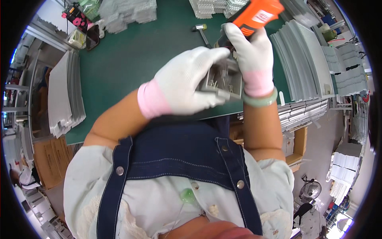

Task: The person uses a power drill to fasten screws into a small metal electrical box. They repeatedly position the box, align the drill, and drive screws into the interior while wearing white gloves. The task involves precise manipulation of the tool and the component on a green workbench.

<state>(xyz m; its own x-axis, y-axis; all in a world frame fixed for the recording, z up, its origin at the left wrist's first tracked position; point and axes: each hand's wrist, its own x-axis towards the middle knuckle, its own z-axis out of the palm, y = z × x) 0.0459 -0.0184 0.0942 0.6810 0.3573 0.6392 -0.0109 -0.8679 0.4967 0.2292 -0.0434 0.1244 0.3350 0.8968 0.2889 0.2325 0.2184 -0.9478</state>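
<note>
My left hand (187, 81), in a white glove with a pink cuff, curves its fingers and thumb around the near left side of a small grey divided box (235, 85). Small metal pieces like screws (213, 84) lie in its compartments. The hand and box are slightly blurred. My right hand (254, 51), gloved the same way, is closed around an orange and black power tool (258, 16), just beyond the box. The tool's front end is partly hidden by my hands. A small hammer (201, 34) with a yellow-green head end lies left of the tool.
Stacked pale panels stand on the green table (115, 63) at the left (63, 95) and right (298, 59). Bubble-wrapped bundles (127, 14) lie at the back. A phone (92, 37) is at the back left. Cardboard boxes (47, 163) and a fan (310, 189) stand lower down.
</note>
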